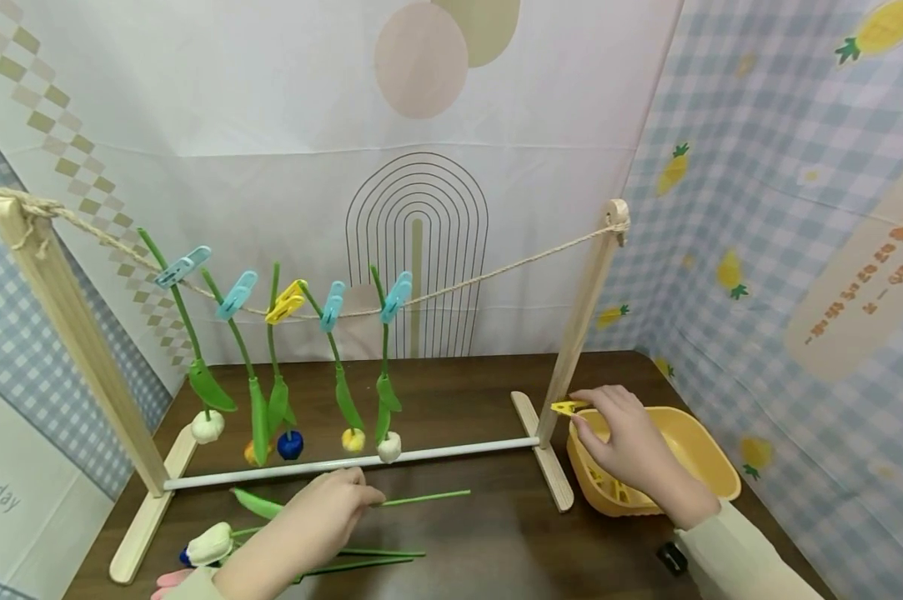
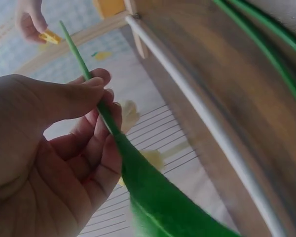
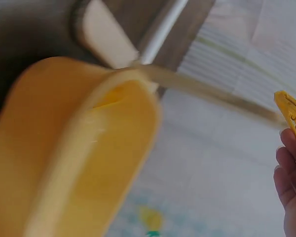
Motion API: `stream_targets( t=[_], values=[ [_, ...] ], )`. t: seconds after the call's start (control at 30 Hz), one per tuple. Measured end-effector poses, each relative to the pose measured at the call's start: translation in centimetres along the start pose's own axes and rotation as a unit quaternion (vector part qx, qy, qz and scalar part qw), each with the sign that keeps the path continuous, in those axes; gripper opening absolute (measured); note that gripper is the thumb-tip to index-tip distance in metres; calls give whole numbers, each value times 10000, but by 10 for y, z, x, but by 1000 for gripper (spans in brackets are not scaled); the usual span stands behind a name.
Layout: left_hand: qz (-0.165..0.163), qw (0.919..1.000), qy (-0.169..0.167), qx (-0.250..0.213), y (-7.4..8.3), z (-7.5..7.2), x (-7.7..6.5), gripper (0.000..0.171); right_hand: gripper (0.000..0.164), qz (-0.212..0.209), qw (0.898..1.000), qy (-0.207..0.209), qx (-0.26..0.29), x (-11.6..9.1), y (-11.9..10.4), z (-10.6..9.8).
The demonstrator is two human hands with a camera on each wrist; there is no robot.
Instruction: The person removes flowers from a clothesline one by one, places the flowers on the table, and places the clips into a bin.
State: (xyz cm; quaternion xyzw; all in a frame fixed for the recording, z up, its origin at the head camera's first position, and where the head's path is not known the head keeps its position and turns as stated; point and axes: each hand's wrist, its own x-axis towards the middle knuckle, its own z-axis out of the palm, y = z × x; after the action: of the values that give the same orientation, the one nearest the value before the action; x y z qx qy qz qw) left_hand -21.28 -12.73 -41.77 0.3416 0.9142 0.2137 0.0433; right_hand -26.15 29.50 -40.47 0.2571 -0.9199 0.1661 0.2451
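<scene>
The left grip (image 1: 323, 510) pinches the green stem (image 1: 428, 497) of an artificial tulip between thumb and fingers, above the bench (image 1: 489, 546). The stem's bare end points right, toward the other hand; I can't make out its bloom. The right grip (image 1: 619, 433) has a yellow clothespin (image 1: 566, 407) pinched at its fingertips, near the right post (image 1: 580, 325) and the yellow basin (image 1: 727, 477). What matters most, I'd judge: the sagging rope's (image 1: 507, 271) free stretch, right of five clipped tulips (image 1: 385, 350), lies beyond and above both grips.
</scene>
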Motion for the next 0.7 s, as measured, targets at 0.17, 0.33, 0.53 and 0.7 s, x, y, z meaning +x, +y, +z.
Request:
stream_targets(
  t=[0.17, 0.33, 0.53, 0.7],
  values=[
    [20, 9993, -92, 375, -6, 15, -4, 23, 27, 453, 9986, -272, -45, -21, 14, 5],
    [183, 9992, -189, 315, -13, 28, -8, 19, 26, 657, 9968, -440, -82, -35, 26, 10],
    [48, 9987, -498, -15, -22, 42, -13, 18, 25, 901, 9933, -710, -116, -46, 37, 16],
    [147, 9988, -451, 86, -27, 53, -15, 17, 25, 1103, 9895, -925, -126, -52, 43, 18]
  ],
)
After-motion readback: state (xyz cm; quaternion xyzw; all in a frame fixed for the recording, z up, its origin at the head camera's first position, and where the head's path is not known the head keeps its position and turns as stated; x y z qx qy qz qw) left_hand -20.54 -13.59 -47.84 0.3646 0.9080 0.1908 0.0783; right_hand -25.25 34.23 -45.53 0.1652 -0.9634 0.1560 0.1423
